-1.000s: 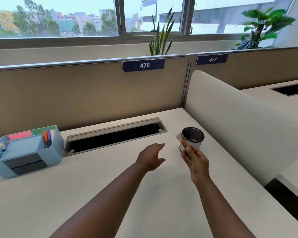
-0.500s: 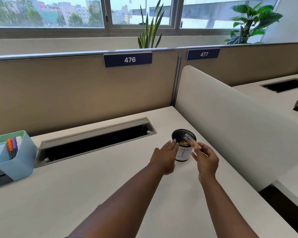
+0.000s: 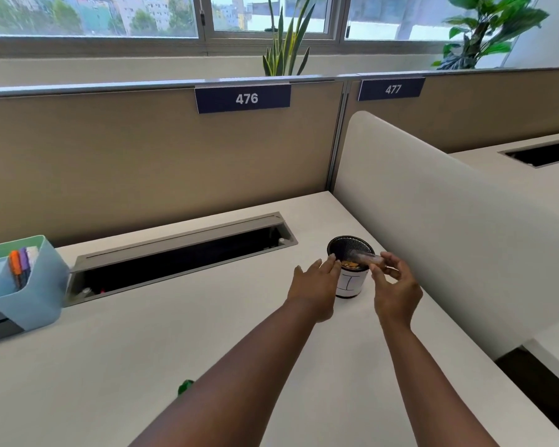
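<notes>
A black mesh cup [image 3: 349,246] with a white paper label around its lower half stands on the white desk [image 3: 142,350] near the side divider. My left hand [image 3: 315,282] rests against the cup's left side with straight fingers. My right hand [image 3: 396,285] pinches a small clear tube [image 3: 367,258] and holds it tilted over the cup's rim. Something yellowish lies inside the cup.
A long open cable tray [image 3: 181,253] runs along the back of the desk. A light blue desk organiser [image 3: 29,285] with coloured markers stands at the far left. A white rounded divider [image 3: 449,237] walls the right side. A small green thing [image 3: 185,386] peeks beside my left forearm.
My left hand has come up to the cup's side. My right hand, first against the cup's front, now holds the clear tube over the rim. The view has shifted.
</notes>
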`<state>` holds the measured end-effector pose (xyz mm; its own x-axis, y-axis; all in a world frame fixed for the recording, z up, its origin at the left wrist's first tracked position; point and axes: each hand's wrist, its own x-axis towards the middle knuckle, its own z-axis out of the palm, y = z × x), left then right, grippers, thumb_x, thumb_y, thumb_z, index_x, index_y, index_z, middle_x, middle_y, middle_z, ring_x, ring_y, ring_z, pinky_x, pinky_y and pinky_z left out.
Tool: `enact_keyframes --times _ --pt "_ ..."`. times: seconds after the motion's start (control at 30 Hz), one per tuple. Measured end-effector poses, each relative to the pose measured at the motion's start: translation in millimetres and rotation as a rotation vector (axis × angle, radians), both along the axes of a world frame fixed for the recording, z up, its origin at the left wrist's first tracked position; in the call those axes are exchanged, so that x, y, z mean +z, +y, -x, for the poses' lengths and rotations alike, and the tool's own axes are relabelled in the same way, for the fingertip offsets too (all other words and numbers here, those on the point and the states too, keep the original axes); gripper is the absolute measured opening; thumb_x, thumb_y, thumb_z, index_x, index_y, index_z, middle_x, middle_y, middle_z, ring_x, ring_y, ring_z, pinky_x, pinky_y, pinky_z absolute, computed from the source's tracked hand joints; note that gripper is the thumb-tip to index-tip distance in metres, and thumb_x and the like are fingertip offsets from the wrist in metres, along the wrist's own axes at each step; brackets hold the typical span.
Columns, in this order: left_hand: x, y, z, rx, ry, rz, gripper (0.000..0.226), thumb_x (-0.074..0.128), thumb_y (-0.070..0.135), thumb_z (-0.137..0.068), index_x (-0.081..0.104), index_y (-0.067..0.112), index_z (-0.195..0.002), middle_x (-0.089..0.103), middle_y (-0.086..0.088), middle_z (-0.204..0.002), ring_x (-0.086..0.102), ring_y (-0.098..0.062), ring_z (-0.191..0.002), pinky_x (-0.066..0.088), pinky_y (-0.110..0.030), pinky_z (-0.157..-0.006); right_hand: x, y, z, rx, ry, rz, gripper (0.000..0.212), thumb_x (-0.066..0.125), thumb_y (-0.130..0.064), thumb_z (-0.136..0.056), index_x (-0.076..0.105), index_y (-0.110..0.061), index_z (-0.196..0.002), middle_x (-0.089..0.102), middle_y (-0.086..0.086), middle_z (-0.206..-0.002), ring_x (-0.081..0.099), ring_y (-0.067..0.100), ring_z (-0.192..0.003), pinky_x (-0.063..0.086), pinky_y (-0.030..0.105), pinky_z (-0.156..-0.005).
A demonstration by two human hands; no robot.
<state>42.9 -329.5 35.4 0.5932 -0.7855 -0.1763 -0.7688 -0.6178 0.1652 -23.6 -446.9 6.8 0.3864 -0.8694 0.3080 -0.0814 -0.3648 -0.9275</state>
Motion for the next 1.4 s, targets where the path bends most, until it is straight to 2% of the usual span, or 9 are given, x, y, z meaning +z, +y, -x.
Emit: enact_keyframes --times 0.23,0.37,0.47,0.6,0.83,0.93,1.03,1.17,1.4 --pt "8.3 -0.2 -0.7 -0.016 0.005 -0.046 0.082 0.052 0.001 -0.083 0.005 0.014 -0.149 -0.002 -0.001 -0.161 0.032 -0.028 -0.137 0.023 -0.052 -0.114 3.2 -3.2 -6.6 0.043 0.04 0.15 0.037 0.064 0.002 -0.077 0.06 -0.008 -0.112 0.063 0.016 -0.102 0.059 0.021 -0.081 0.038 0.002 -0.064" --pt "8.4 -0.9 0.7 -0.012 0.007 -0.05 0.084 0.053 0.0 -0.082 0.004 0.014 -0.149 -0.004 -0.001 -0.161 0.042 -0.032 -0.129 0.027 -0.052 -0.112 3.7 -1.8 -8.3 0.06 -0.014 0.101 0.042 0.066 0.002 -0.076 0.051 -0.009 -0.113 0.065 0.014 -0.1 0.063 0.023 -0.081 0.043 0.019 -0.071" --pt "9.3 -0.6 -0.2 -0.006 0.014 -0.046 0.084 0.054 0.0 -0.082 0.006 0.014 -0.149 -0.003 -0.001 -0.161 0.043 -0.033 -0.128 0.029 -0.052 -0.111 1.2 -0.6 -10.0 0.058 -0.043 0.11 0.049 0.066 0.002 -0.076 0.042 -0.01 -0.117 0.063 0.01 -0.095 0.061 0.02 -0.077 0.041 0.0 -0.059" --pt "9.0 -0.5 -0.3 -0.003 0.015 -0.035 0.084 0.055 0.0 -0.081 0.006 0.014 -0.149 -0.002 -0.001 -0.161 0.045 -0.033 -0.126 0.034 -0.05 -0.106 -0.8 -0.4 -10.8 0.068 -0.011 0.19 0.032 0.066 0.003 -0.075 0.056 -0.008 -0.104 0.065 0.013 -0.095 0.062 0.024 -0.078 0.038 -0.005 -0.058" --pt "7.8 -0.9 -0.4 -0.004 0.002 -0.02 0.085 0.055 0.0 -0.081 0.006 0.014 -0.149 -0.002 -0.002 -0.161 0.048 -0.034 -0.123 0.04 -0.045 -0.097 0.0 0.7 -9.4 0.037 -0.023 0.214 0.029 0.065 0.003 -0.076 0.058 -0.009 -0.102 0.066 0.015 -0.096 0.063 0.024 -0.079 0.043 0.001 -0.06" --pt "7.4 -1.2 -0.6 -0.006 -0.009 -0.039 0.085 0.054 -0.001 -0.081 0.005 0.014 -0.149 -0.002 -0.001 -0.161 0.047 -0.034 -0.123 0.04 -0.045 -0.097 5.4 2.0 -7.9 0.017 -0.038 0.194 0.039 0.065 0.0 -0.078 0.054 -0.01 -0.114 0.066 0.014 -0.097 0.063 0.024 -0.08 0.05 0.03 -0.071" --pt "5.2 -0.2 -1.0 -0.031 -0.021 -0.045 0.083 0.052 0.002 -0.084 0.002 0.013 -0.149 -0.004 -0.003 -0.161 0.03 -0.031 -0.138 0.032 -0.048 -0.108 13.6 5.1 -5.0 -0.038 -0.06 0.159 0.039 0.064 -0.004 -0.08 0.057 -0.01 -0.118 0.061 0.014 -0.099 0.06 0.022 -0.081 0.051 0.028 -0.074" --pt "2.5 7.7 0.3 -0.005 0.101 0.092 0.079 0.048 0.005 -0.088 -0.003 0.014 -0.149 -0.004 -0.002 -0.161 0.0 -0.019 -0.148 0.014 -0.044 -0.12 24.7 16.9 -0.9 -0.088 -0.29 -0.193 0.022 0.061 -0.007 -0.084 0.063 -0.014 -0.104 0.059 0.007 -0.095 0.062 0.018 -0.078 0.053 0.014 -0.072" --pt "24.3 46.0 14.1 0.357 0.591 0.708 0.05 0.05 0.021 -0.094 0.037 0.012 -0.141 0.04 -0.008 -0.149 0.039 -0.02 -0.136 0.032 -0.032 -0.112 36.0 71.4 4.7 0.237 -0.589 -0.916 0.01 0.057 -0.006 -0.087 0.062 -0.014 -0.087 0.069 0.001 -0.074 0.068 0.006 -0.063 0.056 0.015 -0.055"
